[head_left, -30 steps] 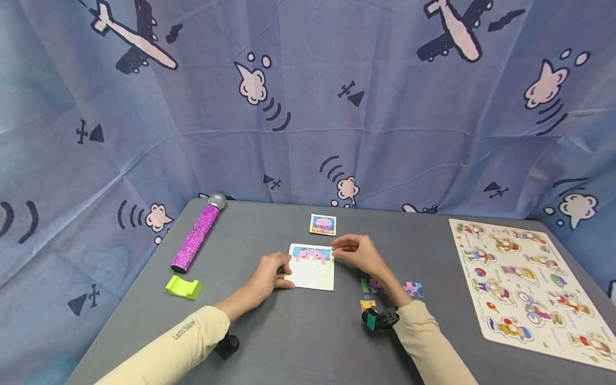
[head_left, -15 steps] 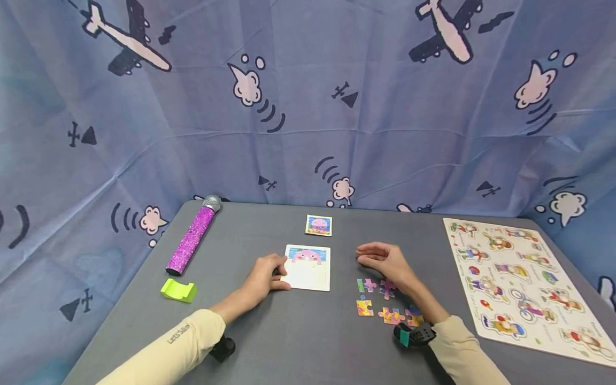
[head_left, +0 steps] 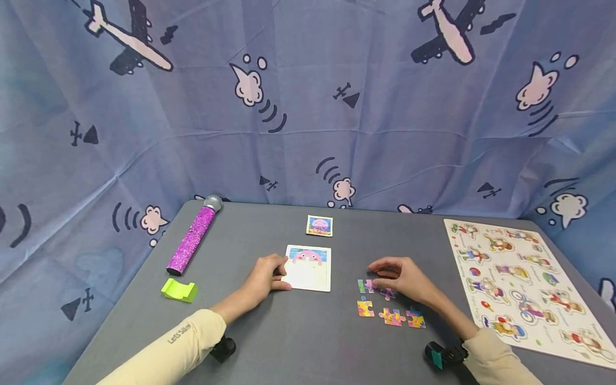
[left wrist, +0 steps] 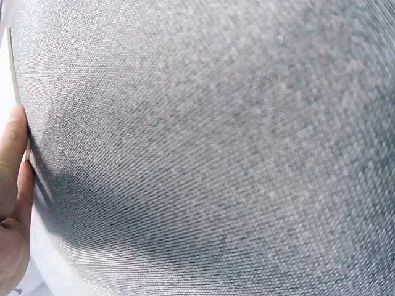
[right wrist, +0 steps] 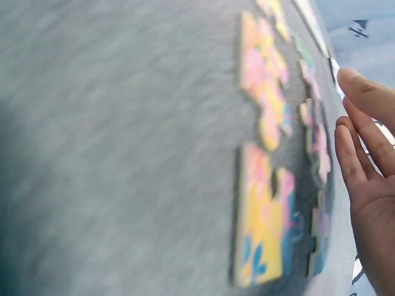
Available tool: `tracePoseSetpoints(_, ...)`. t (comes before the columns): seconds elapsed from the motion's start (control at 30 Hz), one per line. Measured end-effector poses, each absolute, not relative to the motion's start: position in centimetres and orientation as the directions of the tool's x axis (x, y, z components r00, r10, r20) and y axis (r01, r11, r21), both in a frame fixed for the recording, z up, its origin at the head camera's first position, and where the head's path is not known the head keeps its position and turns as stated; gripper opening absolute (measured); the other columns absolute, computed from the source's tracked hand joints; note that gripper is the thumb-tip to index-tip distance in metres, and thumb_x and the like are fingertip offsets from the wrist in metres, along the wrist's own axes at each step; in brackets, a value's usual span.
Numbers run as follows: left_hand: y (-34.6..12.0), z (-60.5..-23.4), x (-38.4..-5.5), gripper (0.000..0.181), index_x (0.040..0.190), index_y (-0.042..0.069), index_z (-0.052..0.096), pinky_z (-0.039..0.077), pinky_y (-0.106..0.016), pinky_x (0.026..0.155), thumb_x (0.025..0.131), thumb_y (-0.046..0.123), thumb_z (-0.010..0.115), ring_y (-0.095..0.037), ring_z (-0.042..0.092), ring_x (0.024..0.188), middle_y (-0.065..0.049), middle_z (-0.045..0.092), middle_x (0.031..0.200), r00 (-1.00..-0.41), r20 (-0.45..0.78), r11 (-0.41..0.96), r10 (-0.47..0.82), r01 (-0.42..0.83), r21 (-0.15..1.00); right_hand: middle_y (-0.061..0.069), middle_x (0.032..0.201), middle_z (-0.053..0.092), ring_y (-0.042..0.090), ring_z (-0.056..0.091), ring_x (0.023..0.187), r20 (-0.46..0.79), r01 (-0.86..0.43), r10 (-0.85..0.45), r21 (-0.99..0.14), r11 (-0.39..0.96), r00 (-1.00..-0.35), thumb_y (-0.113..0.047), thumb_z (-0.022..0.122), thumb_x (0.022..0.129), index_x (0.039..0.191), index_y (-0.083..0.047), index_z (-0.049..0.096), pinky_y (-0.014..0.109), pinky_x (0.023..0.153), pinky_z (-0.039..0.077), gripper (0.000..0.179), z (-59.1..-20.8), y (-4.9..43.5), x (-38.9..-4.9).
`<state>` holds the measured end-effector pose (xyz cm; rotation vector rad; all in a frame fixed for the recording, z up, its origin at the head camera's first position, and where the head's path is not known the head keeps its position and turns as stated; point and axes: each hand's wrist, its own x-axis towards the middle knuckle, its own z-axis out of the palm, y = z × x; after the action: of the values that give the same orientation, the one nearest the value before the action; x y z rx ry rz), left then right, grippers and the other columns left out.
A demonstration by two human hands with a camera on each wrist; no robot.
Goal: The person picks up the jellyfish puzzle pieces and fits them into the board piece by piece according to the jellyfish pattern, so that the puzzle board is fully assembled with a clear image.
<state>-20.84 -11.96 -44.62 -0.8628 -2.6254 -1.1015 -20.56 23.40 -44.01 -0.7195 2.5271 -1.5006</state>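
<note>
Nearest, two cream sleeves point(head_left: 178, 342) reach in over a grey table point(head_left: 337, 347). Just beyond, toward the right, lies a front row of yellow-and-pink puzzle pieces point(head_left: 392, 317). Past it, the right hand point(head_left: 406, 278), its fingers loosely curved and holding nothing visible, is over a back row of pink and purple pieces point(head_left: 369, 286); whether it touches them I cannot tell. Left of the pieces, the left hand point(head_left: 263, 277) holds the left edge of a white puzzle board point(head_left: 308, 275), fingers and thumb curled; a pink creature's face fills its top strip. Far left, a lime-green block point(head_left: 180, 290) sits before a glittery microphone point(head_left: 196, 238); far right lies a board of figures point(head_left: 548, 337). Behind the puzzle board is a small picture card point(head_left: 320, 226), then a blue airplane-print curtain point(head_left: 298, 133).
</note>
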Motion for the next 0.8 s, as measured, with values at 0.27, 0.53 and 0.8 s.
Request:
tracePoseSetpoints(0.27, -11.89, -44.75, -21.01, 0.033, 0.073, 0.001, 0.057, 0.044, -0.025, 0.065, 0.065, 0.011, 0.088, -0.017, 0.05, 0.067, -0.005, 0.053, 0.071, -0.818, 0.362, 0.567, 0.448, 0.572, 0.593, 0.001, 0.101, 0.071, 0.013, 0.064, 0.093, 0.119, -0.423, -0.477, -0.676, 0.604, -0.871, -0.025, 0.082, 0.076, 0.105, -0.008, 0.072, 0.026, 0.08, 0.05, 0.035, -44.12, 23.4, -20.27)
tracePoseSetpoints(0.53, -11.88, -44.86, -21.07, 0.034, 0.075, 0.0, 0.058, 0.047, -0.028, 0.066, 0.064, 0.012, 0.088, -0.017, 0.05, 0.067, -0.005, 0.053, 0.071, -0.821, 0.364, 0.563, 0.441, 0.568, 0.6, -0.001, 0.093, 0.071, 0.01, 0.062, 0.083, 0.153, -0.463, -0.492, -0.645, 0.607, -0.857, -0.019, 0.081, 0.077, 0.097, -0.01, 0.074, 0.027, 0.072, 0.05, 0.023, -44.06, 22.98, -20.26)
tracePoseSetpoints(0.8, -11.97, -44.91, -21.0, 0.033, 0.077, 0.0, 0.06, 0.047, -0.029, 0.068, 0.063, 0.012, 0.088, -0.016, 0.051, 0.068, -0.004, 0.054, 0.071, -0.829, 0.35, 0.58, 0.436, 0.556, 0.595, 0.011, 0.093, 0.07, 0.014, 0.066, 0.08, 0.138, -0.358, -0.432, -0.801, 0.481, -0.891, -0.007, 0.079, 0.078, 0.099, 0.002, 0.071, 0.024, 0.07, 0.053, 0.025, -43.96, 22.92, -20.42)
